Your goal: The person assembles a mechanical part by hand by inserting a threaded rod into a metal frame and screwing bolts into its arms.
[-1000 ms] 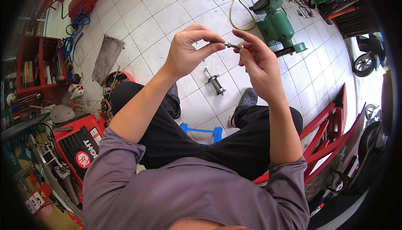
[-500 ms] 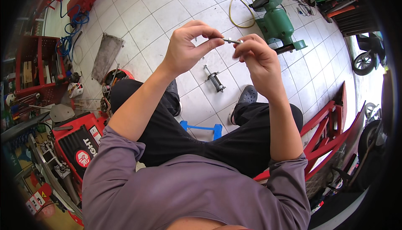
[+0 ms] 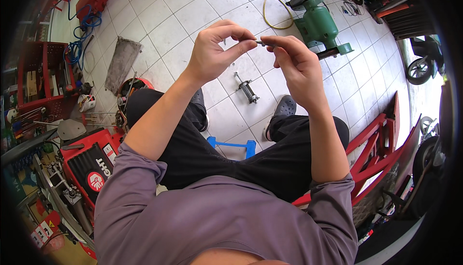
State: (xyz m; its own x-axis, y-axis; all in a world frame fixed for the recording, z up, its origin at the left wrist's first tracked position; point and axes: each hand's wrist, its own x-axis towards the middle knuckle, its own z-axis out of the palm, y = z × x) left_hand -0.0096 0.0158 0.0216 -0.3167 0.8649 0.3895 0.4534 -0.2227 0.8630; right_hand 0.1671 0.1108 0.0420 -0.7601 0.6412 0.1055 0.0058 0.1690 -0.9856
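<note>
Both my hands are raised over the tiled floor and meet at a thin metal rod (image 3: 260,43). My left hand (image 3: 212,50) pinches one end between thumb and forefinger. The fingers of my right hand (image 3: 300,69) close around the other end and hide most of it. Only a short dark piece shows between the fingertips, so I cannot tell whether it is a bolt or a plain pin. Below my hands, a metal cylinder with a thin shaft (image 3: 248,92) lies on the floor between my feet.
A green bench grinder (image 3: 321,26) stands at the far right beside a yellow cable (image 3: 265,12). A flat grey plate (image 3: 123,62) lies at left. Near my left knee are a red tub of tools (image 3: 135,89) and a red case (image 3: 91,163). Red metal frames (image 3: 371,154) stand at right.
My right hand's fingers have slid left along the rod, toward my left fingertips, and now cover more of it. The left hand keeps nearly the same place.
</note>
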